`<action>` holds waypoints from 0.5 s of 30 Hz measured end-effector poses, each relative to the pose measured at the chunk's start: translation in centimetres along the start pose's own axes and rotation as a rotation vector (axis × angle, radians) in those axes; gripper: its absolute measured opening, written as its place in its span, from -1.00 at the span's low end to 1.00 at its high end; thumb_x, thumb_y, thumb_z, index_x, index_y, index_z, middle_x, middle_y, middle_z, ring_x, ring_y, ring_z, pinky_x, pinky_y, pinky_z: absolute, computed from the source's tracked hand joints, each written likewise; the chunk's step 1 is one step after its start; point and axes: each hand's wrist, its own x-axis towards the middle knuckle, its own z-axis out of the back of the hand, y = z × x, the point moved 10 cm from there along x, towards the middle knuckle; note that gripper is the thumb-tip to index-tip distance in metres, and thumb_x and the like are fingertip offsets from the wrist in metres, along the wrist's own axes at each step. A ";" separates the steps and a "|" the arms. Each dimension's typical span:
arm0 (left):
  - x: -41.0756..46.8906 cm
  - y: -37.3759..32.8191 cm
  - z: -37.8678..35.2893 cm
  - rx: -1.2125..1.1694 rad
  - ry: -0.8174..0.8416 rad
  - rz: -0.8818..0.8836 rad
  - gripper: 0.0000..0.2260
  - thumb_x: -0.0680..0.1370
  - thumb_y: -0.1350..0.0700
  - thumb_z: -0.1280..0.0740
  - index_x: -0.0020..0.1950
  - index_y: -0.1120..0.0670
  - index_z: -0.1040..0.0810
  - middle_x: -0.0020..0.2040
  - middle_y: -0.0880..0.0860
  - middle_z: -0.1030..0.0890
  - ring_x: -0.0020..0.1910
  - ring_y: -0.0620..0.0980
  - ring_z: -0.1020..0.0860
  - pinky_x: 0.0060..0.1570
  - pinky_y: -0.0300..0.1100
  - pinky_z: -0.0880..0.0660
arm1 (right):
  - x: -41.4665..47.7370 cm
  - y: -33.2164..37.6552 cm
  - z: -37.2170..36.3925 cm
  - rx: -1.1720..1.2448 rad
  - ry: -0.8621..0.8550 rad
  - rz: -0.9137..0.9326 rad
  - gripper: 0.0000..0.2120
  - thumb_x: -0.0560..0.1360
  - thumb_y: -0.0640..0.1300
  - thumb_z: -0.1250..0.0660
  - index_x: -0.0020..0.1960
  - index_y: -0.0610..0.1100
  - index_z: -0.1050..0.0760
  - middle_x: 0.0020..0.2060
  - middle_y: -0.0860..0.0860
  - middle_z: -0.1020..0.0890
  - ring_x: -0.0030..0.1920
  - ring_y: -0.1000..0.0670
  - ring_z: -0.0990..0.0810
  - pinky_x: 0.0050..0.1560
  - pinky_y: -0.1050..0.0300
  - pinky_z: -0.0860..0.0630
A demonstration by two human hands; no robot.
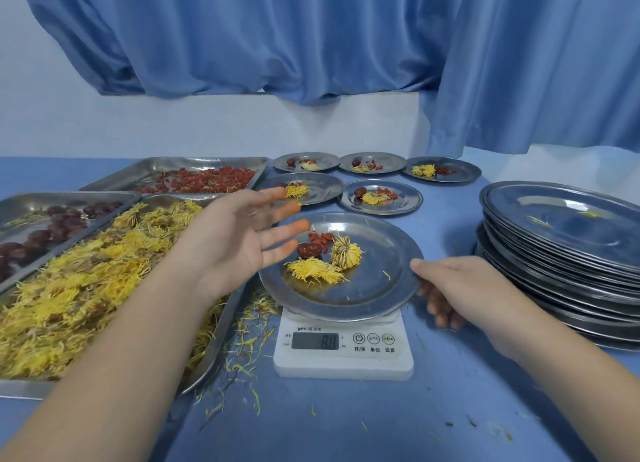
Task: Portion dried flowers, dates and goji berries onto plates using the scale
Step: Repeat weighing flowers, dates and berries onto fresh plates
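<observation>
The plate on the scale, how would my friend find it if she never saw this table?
Look for the white scale with the grey screen, near the front of the blue table. The plate sits on top of it, and the right hand grips its rim. It is the nearest filled plate, and the only one on the scale; the five smaller-looking plates lie flat on the table behind it.

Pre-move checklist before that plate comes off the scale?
1. Plate sits on scale: ok.
2. Flowers, date and goji berries all on plate: ok.
3. Scale reading at target: cannot tell, display blurred.
4. Right hand grips plate rim: ok.
5. Left hand open, holding nothing: ok.
6. Free table space beside filled plates: ok.
</observation>
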 end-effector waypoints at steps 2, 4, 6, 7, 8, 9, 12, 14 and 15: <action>-0.2 0.3 0.0 -0.042 0.004 0.007 -0.78 0.48 0.10 -0.33 0.10 0.08 -0.58 0.02 0.10 -0.70 0.10 0.21 -0.65 -0.08 -0.04 -0.60 | -0.2 -0.3 -0.9 0.073 0.069 -0.044 -0.67 0.50 0.04 -0.33 -0.33 -0.15 -0.53 -0.52 -0.08 -0.55 -0.57 -0.03 -0.45 -0.57 0.24 -0.29; -0.3 0.3 -0.1 -0.070 0.004 0.005 -0.77 0.42 0.09 -0.35 0.06 0.07 -0.59 -0.01 0.09 -0.70 0.09 0.19 -0.65 -0.10 -0.07 -0.59 | -0.5 -0.5 -1.7 0.196 0.137 -0.084 -0.73 0.49 -0.02 -0.35 -0.32 -0.14 -0.56 -0.47 -0.10 -0.56 -0.56 -0.03 -0.43 -0.57 0.24 -0.28; -0.3 0.3 -0.3 -0.093 0.006 -0.009 -0.79 0.42 0.08 -0.35 0.03 0.07 -0.60 -0.02 0.08 -0.69 0.08 0.18 -0.66 -0.10 -0.08 -0.58 | -0.9 -0.6 -2.3 0.329 0.201 -0.127 -0.76 0.46 -0.09 -0.38 -0.36 -0.12 -0.60 -0.44 -0.10 -0.56 -0.55 -0.01 -0.42 -0.58 0.26 -0.28; -0.4 0.2 -0.4 -0.107 0.008 -0.016 -0.80 0.43 0.08 -0.34 0.01 0.07 -0.61 -0.02 0.08 -0.68 0.08 0.18 -0.66 -0.10 -0.08 -0.57 | -1.0 -0.6 -2.6 0.378 0.227 -0.145 -0.79 0.43 -0.12 -0.39 -0.37 -0.12 -0.61 -0.43 -0.10 -0.57 -0.55 0.01 -0.42 -0.60 0.27 -0.28; -0.5 0.2 -0.5 -0.123 0.011 -0.023 -0.80 0.42 0.07 -0.35 0.01 0.08 -0.62 -0.02 0.08 -0.69 0.07 0.18 -0.66 -0.10 -0.08 -0.57 | -1.2 -0.6 -2.8 0.422 0.244 -0.157 -0.84 0.39 -0.13 -0.40 -0.34 -0.14 -0.60 -0.42 -0.09 -0.57 -0.55 0.03 -0.42 -0.61 0.26 -0.29; -0.5 0.1 -0.6 -0.142 0.015 -0.029 -0.78 0.40 0.06 -0.36 0.01 0.08 -0.62 -0.02 0.09 -0.69 0.07 0.18 -0.66 -0.10 -0.08 -0.58 | -1.3 -0.5 -3.0 0.462 0.249 -0.163 -0.87 0.37 -0.13 -0.39 -0.31 -0.18 -0.58 -0.42 -0.09 -0.57 -0.54 0.04 -0.42 -0.61 0.26 -0.30; -0.8 -0.2 -0.9 -0.197 0.034 -0.044 -0.74 0.37 0.04 -0.36 0.02 0.08 -0.61 -0.02 0.09 -0.69 0.08 0.17 -0.66 -0.09 -0.06 -0.56 | -1.5 -0.3 -3.1 0.553 0.218 -0.170 -0.88 0.40 -0.17 -0.35 -0.25 -0.23 -0.52 -0.44 -0.08 -0.55 -0.55 0.08 -0.43 -0.60 0.29 -0.34; -0.9 -0.3 -1.0 -0.228 0.040 -0.048 -0.77 0.40 0.04 -0.33 0.01 0.08 -0.61 -0.01 0.09 -0.68 0.07 0.17 -0.66 -0.06 -0.06 -0.54 | -1.5 -0.2 -3.0 0.604 0.170 -0.160 -0.86 0.45 -0.20 -0.31 -0.25 -0.25 -0.50 -0.45 -0.08 -0.55 -0.56 0.08 -0.43 -0.61 0.30 -0.36; -0.9 -0.3 -1.1 -0.241 0.042 -0.048 -0.78 0.43 0.04 -0.32 0.02 0.08 -0.61 0.00 0.10 -0.67 0.08 0.17 -0.66 -0.04 -0.06 -0.53 | -1.4 -0.1 -2.8 0.618 0.144 -0.148 -0.84 0.48 -0.21 -0.29 -0.25 -0.26 -0.49 -0.46 -0.08 -0.55 -0.55 0.09 -0.44 -0.60 0.30 -0.37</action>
